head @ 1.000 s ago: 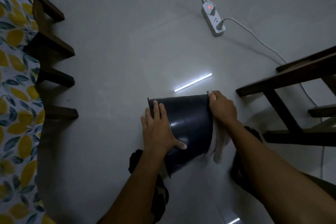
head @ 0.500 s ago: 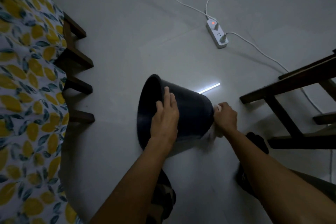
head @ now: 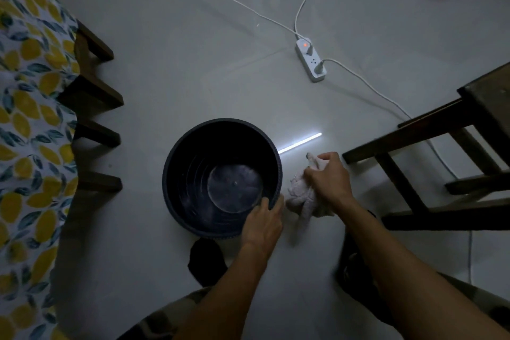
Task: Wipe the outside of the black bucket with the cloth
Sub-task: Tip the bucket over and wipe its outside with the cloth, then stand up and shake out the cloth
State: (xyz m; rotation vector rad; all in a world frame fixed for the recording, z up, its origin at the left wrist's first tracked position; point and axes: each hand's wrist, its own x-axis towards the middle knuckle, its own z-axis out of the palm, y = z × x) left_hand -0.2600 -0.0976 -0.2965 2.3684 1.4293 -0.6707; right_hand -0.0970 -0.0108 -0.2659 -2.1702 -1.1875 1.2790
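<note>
The black bucket (head: 193, 174) stands upright on the pale floor, its open mouth facing up so I see its round bottom inside. My left hand (head: 263, 225) grips the bucket's near right rim, thumb inside. A crumpled pale cloth (head: 299, 194) lies bunched on the floor just right of the bucket. My right hand (head: 328, 178) is closed on the top of the cloth, a little apart from the bucket's wall.
A table with a lemon-print cloth (head: 24, 119) and dark wooden legs (head: 91, 94) stands at the left. A dark wooden chair frame (head: 430, 152) is close on the right. A white power strip (head: 310, 59) with cables lies farther back. My feet (head: 205, 262) are below the bucket.
The bucket has gone from lying tilted on its side to standing upright. My left hand moved from its outer wall to the rim. My right hand with the cloth came off the base.
</note>
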